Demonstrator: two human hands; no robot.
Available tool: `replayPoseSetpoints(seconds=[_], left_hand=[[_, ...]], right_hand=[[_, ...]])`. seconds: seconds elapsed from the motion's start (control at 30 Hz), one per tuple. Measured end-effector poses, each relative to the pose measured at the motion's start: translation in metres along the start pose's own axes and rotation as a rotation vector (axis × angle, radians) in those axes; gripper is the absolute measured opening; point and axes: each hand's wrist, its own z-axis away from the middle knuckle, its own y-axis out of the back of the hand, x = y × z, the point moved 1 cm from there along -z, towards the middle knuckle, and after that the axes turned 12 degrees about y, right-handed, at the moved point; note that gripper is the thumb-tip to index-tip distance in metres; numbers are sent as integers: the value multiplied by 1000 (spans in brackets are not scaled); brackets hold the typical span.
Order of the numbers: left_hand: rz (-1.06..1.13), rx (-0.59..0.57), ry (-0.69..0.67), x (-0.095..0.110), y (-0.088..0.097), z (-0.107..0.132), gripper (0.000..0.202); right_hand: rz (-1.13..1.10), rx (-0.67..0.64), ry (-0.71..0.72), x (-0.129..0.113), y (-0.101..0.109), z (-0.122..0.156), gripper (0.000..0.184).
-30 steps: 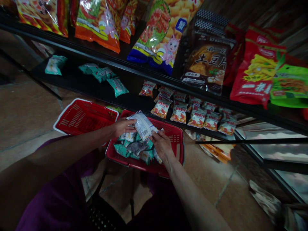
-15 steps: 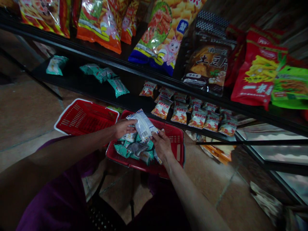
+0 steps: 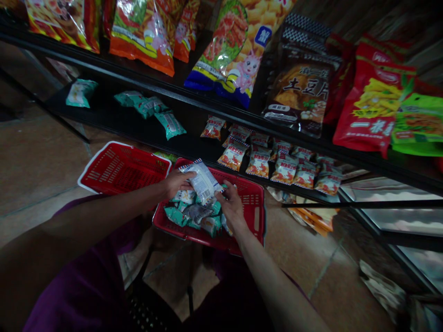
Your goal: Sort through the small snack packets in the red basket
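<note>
Both hands hold one small white snack packet (image 3: 203, 181), its printed back and barcode facing up and its ends striped. My left hand (image 3: 177, 183) grips the packet's left end, thumb on top. At the lower right end, my right hand (image 3: 231, 203) pinches the corner with its fingers closed. Directly below is a red shopping basket (image 3: 254, 193). Several teal snack packets (image 3: 176, 216) and a greyish packet (image 3: 196, 212) lie in it, partly hidden by the hands.
A second red basket (image 3: 117, 166) with a white rim is at the left. Behind the baskets, a black lower shelf (image 3: 107, 122) bears teal packets (image 3: 170, 124) and rows of white-and-orange packets (image 3: 259, 161). Larger snack bags (image 3: 231, 50) fill the shelf above. More packages (image 3: 311, 219) lie on the floor at right.
The packet has shifted and tilted slightly between my hands. My right hand has turned a little, and its fingers have moved up slightly. Both hands still hold the packet.
</note>
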Motion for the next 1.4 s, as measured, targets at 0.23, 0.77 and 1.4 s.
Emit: replayPoseSetpoints(seconds=[0.23, 0.77, 1.4], left_hand=[[-94, -4, -65, -3, -1, 1, 15], [-233, -43, -133, -10, -4, 5, 24], [-86, -163, -102, -5, -7, 8, 17]], right_hand=[[566, -188, 564, -19, 0, 7, 46], [581, -395, 746, -21, -9, 14, 54], [235, -528, 131, -39, -11, 16, 68]])
